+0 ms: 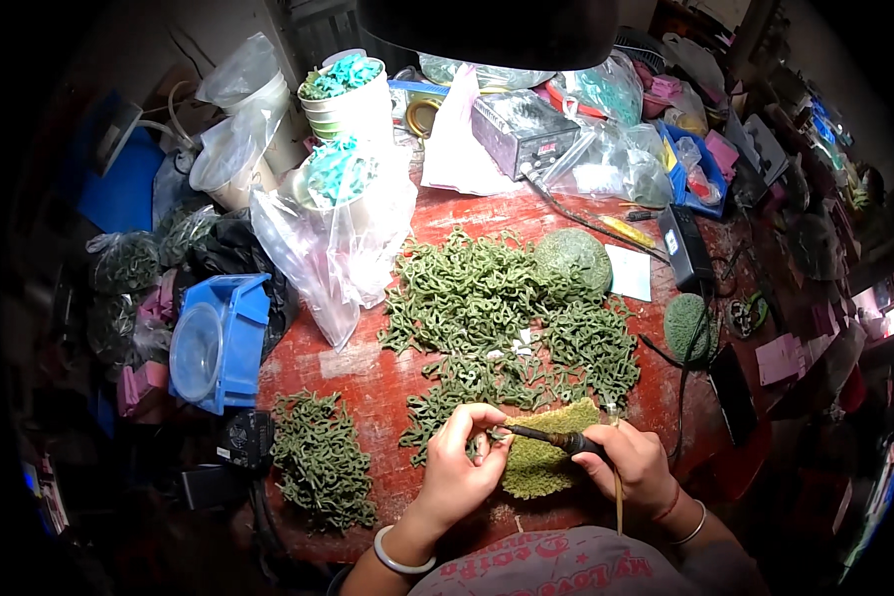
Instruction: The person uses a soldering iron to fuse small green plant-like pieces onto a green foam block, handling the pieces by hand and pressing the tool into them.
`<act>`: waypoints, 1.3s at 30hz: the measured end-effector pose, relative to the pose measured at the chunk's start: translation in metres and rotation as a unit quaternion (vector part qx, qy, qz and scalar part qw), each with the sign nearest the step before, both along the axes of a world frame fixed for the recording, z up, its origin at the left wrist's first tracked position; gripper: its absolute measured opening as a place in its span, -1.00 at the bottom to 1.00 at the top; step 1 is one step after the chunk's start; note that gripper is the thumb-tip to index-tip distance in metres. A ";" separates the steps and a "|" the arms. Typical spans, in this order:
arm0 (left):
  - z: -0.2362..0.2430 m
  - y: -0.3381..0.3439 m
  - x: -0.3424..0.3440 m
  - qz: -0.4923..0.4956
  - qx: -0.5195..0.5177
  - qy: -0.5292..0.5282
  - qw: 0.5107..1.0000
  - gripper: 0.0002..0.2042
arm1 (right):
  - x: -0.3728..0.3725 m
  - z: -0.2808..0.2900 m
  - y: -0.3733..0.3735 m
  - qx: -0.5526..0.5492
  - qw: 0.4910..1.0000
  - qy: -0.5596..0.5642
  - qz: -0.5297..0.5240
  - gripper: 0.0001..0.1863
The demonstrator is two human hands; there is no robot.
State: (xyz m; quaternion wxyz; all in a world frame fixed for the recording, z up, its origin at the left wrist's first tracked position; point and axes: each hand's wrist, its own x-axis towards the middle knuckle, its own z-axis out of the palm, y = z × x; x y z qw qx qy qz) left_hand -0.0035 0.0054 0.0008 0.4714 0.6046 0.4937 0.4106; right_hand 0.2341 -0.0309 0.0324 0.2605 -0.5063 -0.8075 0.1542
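My right hand [634,465] is closed around a soldering iron [572,443], whose dark shaft points left to the fingertips of my left hand. A thin pale stick [619,497] also passes through the right hand. The left hand [464,465] is pinched shut on a small dark green piece at the iron's tip, mostly hidden by the fingers. Beneath the tool a yellow-green sponge-like pad [538,471] lies on the red table [387,447]. Just beyond both hands spreads a large heap of small, twisted green pieces [467,288]; a smaller pile [323,462] sits at left.
A round green pad [574,260] rests against the heap. A black power box [522,131] with a cable stands at the back. Bagged buckets [348,109] and a blue bin [223,338] line the left. A phone [732,395] and a green oval pad [687,328] lie right.
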 end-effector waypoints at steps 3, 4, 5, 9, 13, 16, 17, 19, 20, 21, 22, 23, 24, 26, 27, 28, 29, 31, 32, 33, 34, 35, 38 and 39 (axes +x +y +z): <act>0.001 0.001 0.000 -0.005 -0.009 -0.001 1.000 -0.75 | 0.001 -0.003 -0.001 0.006 1.000 0.010 -0.003 -0.72; 0.001 0.001 0.000 -0.005 -0.011 -0.004 1.000 -0.75 | 0.001 -0.003 -0.001 0.007 1.000 0.011 -0.003 -0.72; 0.001 0.000 0.000 -0.005 -0.012 -0.003 1.000 -0.75 | 0.001 -0.003 -0.001 0.008 1.000 0.012 -0.004 -0.72; -0.002 -0.001 0.000 -0.001 -0.003 -0.003 1.000 -0.74 | 0.000 -0.002 -0.001 0.002 1.000 0.006 -0.004 -0.72; -0.003 -0.001 0.000 -0.002 -0.004 -0.005 1.000 -0.73 | -0.001 0.001 -0.001 0.003 1.000 0.004 -0.001 -0.72; -0.005 -0.001 0.000 -0.001 0.008 0.001 1.000 -0.73 | -0.001 0.001 -0.001 -0.003 1.000 -0.002 -0.002 -0.72; -0.005 -0.001 0.000 -0.001 0.008 0.001 1.000 -0.73 | -0.002 0.001 -0.001 -0.007 1.000 -0.006 -0.003 -0.72; -0.004 -0.001 0.000 -0.006 0.012 0.003 1.000 -0.74 | 0.000 -0.001 -0.001 -0.003 1.000 0.014 -0.005 -0.73; -0.005 0.000 0.001 -0.007 0.012 0.002 1.000 -0.74 | 0.001 -0.001 -0.001 0.000 0.999 0.034 -0.006 -0.73; -0.005 0.000 0.001 -0.009 0.009 -0.004 1.000 -0.76 | 0.001 -0.001 0.001 0.001 0.999 0.034 -0.007 -0.73; -0.006 0.000 0.001 -0.010 0.006 -0.010 1.000 -0.77 | 0.000 0.001 0.005 0.014 0.997 0.069 -0.014 -0.74; -0.005 0.000 0.000 -0.011 0.007 -0.010 1.000 -0.77 | -0.001 0.002 0.010 0.028 0.994 0.105 -0.021 -0.75; -0.006 0.000 0.000 -0.010 0.004 -0.014 1.000 -0.77 | -0.002 0.007 0.016 0.016 0.993 0.114 -0.034 -0.76; -0.007 -0.003 -0.004 -0.006 0.001 -0.013 1.000 -0.76 | -0.010 0.010 0.038 -0.013 0.990 0.132 -0.051 -0.75; -0.009 -0.004 -0.009 -0.011 -0.036 -0.089 0.995 -0.76 | -0.017 0.004 0.052 -0.007 0.987 0.154 -0.043 -0.73; -0.007 -0.002 -0.008 -0.028 -0.070 -0.170 0.983 -0.75 | -0.014 0.001 0.060 -0.030 0.990 0.126 -0.056 -0.71; -0.002 0.001 -0.010 -0.032 -0.139 -0.241 0.960 -0.80 | -0.015 0.000 0.071 -0.025 0.991 0.128 -0.043 -0.69; 0.002 0.006 -0.014 -0.040 -0.225 -0.330 0.916 -0.84 | -0.019 -0.017 0.089 -0.018 0.991 0.132 -0.015 -0.66; 0.003 0.007 -0.015 -0.047 -0.242 -0.355 0.902 -0.84 | -0.022 -0.022 0.095 -0.015 0.991 0.131 -0.001 -0.65; -0.001 0.006 -0.016 -0.043 -0.225 -0.344 0.911 -0.82 | -0.031 -0.015 0.097 -0.025 0.992 0.121 0.006 -0.65; -0.001 0.005 -0.017 -0.041 -0.223 -0.342 0.912 -0.82 | -0.036 -0.016 0.099 -0.041 0.993 0.110 0.006 -0.66; -0.001 0.005 -0.016 -0.036 -0.215 -0.339 0.915 -0.82 | -0.040 -0.018 0.102 -0.038 0.993 0.107 0.012 -0.68; -0.001 0.004 -0.014 -0.027 -0.215 -0.329 0.919 -0.85 | -0.043 -0.015 0.102 -0.031 0.991 0.131 0.018 -0.70; 0.003 0.005 -0.013 -0.006 -0.240 -0.322 0.916 -0.88 | -0.044 -0.011 0.101 -0.027 0.986 0.160 0.022 -0.71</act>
